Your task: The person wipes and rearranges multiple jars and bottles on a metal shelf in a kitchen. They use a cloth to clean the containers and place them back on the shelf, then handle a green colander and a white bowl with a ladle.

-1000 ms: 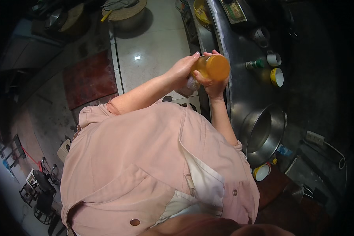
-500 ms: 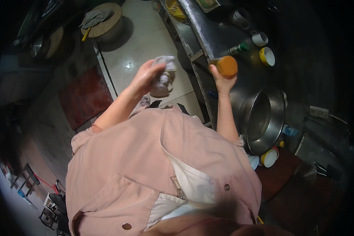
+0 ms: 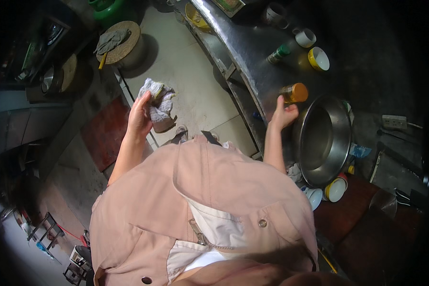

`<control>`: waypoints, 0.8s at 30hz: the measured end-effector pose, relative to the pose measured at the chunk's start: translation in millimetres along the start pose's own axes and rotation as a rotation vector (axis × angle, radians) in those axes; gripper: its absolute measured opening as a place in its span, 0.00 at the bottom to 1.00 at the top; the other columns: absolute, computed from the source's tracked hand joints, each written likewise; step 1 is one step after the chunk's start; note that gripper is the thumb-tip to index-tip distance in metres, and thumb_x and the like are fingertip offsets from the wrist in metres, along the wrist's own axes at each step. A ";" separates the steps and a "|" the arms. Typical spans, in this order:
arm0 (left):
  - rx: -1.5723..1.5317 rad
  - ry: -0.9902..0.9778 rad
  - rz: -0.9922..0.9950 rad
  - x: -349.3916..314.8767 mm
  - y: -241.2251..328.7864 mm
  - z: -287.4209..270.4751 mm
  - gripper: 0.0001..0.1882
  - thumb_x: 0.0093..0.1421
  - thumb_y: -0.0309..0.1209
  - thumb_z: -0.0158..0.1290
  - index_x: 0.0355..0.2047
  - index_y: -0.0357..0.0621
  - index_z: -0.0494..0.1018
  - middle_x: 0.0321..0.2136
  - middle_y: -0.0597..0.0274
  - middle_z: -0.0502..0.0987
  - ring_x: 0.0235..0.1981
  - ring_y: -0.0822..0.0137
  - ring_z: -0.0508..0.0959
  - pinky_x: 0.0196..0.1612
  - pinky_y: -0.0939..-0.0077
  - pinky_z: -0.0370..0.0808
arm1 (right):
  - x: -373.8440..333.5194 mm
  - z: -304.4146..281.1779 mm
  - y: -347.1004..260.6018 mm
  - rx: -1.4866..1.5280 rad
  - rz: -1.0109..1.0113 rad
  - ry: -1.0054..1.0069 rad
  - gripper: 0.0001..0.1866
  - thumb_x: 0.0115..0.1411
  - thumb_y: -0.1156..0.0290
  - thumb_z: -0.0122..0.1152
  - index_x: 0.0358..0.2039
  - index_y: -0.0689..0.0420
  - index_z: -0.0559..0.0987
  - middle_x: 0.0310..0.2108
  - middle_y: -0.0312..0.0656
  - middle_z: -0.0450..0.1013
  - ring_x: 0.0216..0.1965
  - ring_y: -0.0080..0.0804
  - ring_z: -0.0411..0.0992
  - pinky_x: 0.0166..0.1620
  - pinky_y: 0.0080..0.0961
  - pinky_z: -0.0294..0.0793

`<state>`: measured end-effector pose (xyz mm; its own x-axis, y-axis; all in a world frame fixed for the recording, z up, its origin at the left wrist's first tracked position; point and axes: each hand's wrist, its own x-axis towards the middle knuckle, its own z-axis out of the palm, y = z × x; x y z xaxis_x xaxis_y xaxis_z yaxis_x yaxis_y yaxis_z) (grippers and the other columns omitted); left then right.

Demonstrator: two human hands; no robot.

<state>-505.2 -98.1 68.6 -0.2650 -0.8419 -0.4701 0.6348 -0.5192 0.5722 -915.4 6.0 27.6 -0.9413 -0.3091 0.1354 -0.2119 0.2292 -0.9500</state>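
Note:
My left hand [image 3: 140,113] is closed on a crumpled whitish cloth [image 3: 160,102] with a yellowish edge, held over the floor. Part of the cloth hangs down past my fingers. On the dark metal counter stands a small jar with an orange lid [image 3: 299,92], its see-through side facing left. Just below the jar is my right hand [image 3: 284,114], thumb raised close to its side and the other fingers loosely bent, apart from the thumb. Whether the thumb still touches the jar is hard to see.
A large steel basin [image 3: 346,138] sits right of my right forearm. Farther along the counter [image 3: 260,81] stand a green-capped bottle [image 3: 278,54], a yellow bowl [image 3: 319,59] and a white mug [image 3: 305,37]. More bowls [image 3: 336,189] lie near the basin. A lidded pot [image 3: 128,50] stands on the floor.
My left hand has moved left with the cloth. The orange-lidded jar, held up in my right hand before, now stands on the counter, with that hand drawn slightly back from it.

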 end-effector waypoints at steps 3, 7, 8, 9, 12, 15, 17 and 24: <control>-0.013 -0.020 -0.016 -5.8 -2.0 -0.1 0.18 0.66 0.34 0.48 0.53 0.38 0.67 0.47 0.58 0.74 0.49 0.62 0.75 0.54 0.64 0.72 | -31.8 16.1 3.9 0.184 -0.053 -0.262 0.27 0.50 0.73 0.71 0.49 0.63 0.69 0.44 0.42 0.69 0.38 0.28 0.69 0.46 0.24 0.70; -0.017 -0.044 -0.005 -14.4 -2.9 3.1 0.19 0.67 0.36 0.46 0.54 0.38 0.67 0.49 0.56 0.74 0.49 0.59 0.74 0.54 0.62 0.71 | 14.6 86.2 -8.6 0.013 -0.140 -0.335 0.42 0.48 0.61 0.72 0.57 0.64 0.60 0.50 0.50 0.63 0.47 0.37 0.67 0.52 0.31 0.67; -0.005 -0.028 0.009 -16.3 -2.6 4.3 0.19 0.67 0.37 0.45 0.54 0.38 0.67 0.49 0.56 0.74 0.49 0.58 0.74 0.54 0.61 0.71 | 32.0 105.9 -14.4 -0.116 -0.168 -0.241 0.46 0.46 0.56 0.71 0.58 0.65 0.58 0.52 0.56 0.63 0.51 0.47 0.65 0.56 0.37 0.64; -0.003 0.043 0.007 -17.9 -2.5 5.5 0.20 0.67 0.37 0.44 0.54 0.38 0.68 0.49 0.55 0.74 0.49 0.57 0.75 0.55 0.60 0.71 | 49.5 120.2 -20.5 -0.298 -0.195 -0.151 0.48 0.45 0.55 0.71 0.59 0.67 0.57 0.54 0.60 0.61 0.55 0.55 0.62 0.58 0.42 0.61; 0.043 -0.076 0.005 -23.3 -2.2 6.8 0.22 0.67 0.39 0.44 0.56 0.38 0.65 0.50 0.54 0.73 0.51 0.57 0.74 0.55 0.60 0.70 | 84.4 142.5 -34.8 -0.306 -0.114 -0.091 0.40 0.45 0.56 0.71 0.52 0.67 0.66 0.50 0.59 0.68 0.53 0.53 0.67 0.55 0.39 0.65; -0.021 -0.113 -0.023 -28.9 -1.0 3.1 0.20 0.67 0.38 0.46 0.54 0.40 0.67 0.50 0.59 0.73 0.52 0.62 0.72 0.56 0.65 0.68 | 85.2 142.7 -44.1 -0.360 -0.129 -0.239 0.30 0.46 0.56 0.71 0.43 0.65 0.74 0.41 0.52 0.75 0.44 0.49 0.73 0.49 0.35 0.71; -0.085 -0.005 -0.045 -30.6 2.4 0.2 0.21 0.67 0.40 0.46 0.55 0.40 0.66 0.51 0.59 0.73 0.54 0.63 0.71 0.58 0.66 0.66 | 61.5 143.2 -49.3 -0.270 -0.266 -0.380 0.25 0.48 0.60 0.70 0.40 0.63 0.76 0.38 0.47 0.77 0.40 0.42 0.75 0.46 0.31 0.72; 0.177 -0.360 0.201 -14.3 42.2 29.4 0.22 0.67 0.40 0.45 0.55 0.39 0.67 0.49 0.59 0.73 0.49 0.66 0.72 0.57 0.71 0.66 | -101.2 134.3 -96.5 0.419 -0.342 -1.206 0.13 0.53 0.75 0.65 0.38 0.56 0.74 0.32 0.32 0.71 0.35 0.18 0.69 0.40 0.18 0.70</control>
<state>-495.9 -112.3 119.3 -0.4047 -0.9098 -0.0919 0.5741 -0.3310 0.7489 -764.4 -108.8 67.7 0.0119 -0.9661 0.2580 -0.0887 -0.2581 -0.9621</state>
